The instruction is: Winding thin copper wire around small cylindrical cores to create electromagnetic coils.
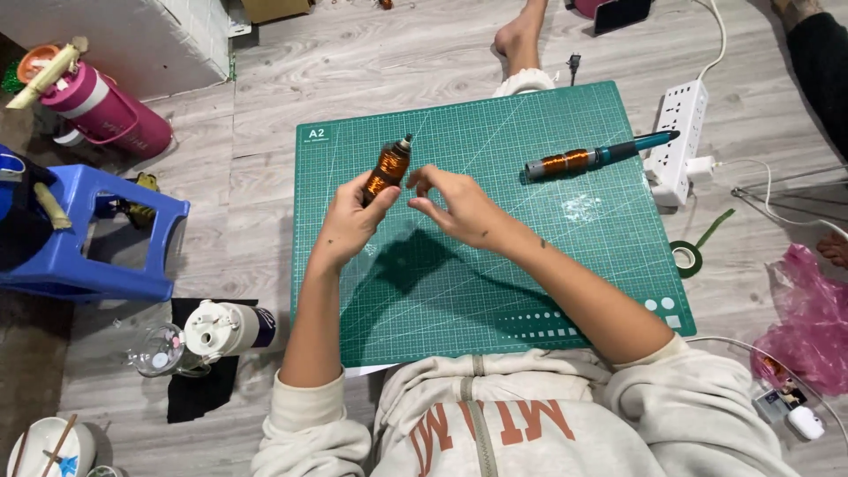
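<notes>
My left hand [352,216] grips a short cylinder wound with copper-coloured wire [389,166], held tilted above the green cutting mat [459,291]. My right hand [452,201] hovers just right of it, fingers curled and pinched near the coil's side; whether it holds a thin wire I cannot tell. A second copper-wound coil on a teal pen-shaped tool [594,159] lies on the mat's far right.
A white power strip [678,132] with a plugged cable sits right of the mat, beside a roll of green tape [685,257] and a pink plastic bag [808,318]. A blue stool [97,234], pink bottle [106,110] and white bottle [225,329] stand left. Another person's foot [521,40] rests beyond the mat.
</notes>
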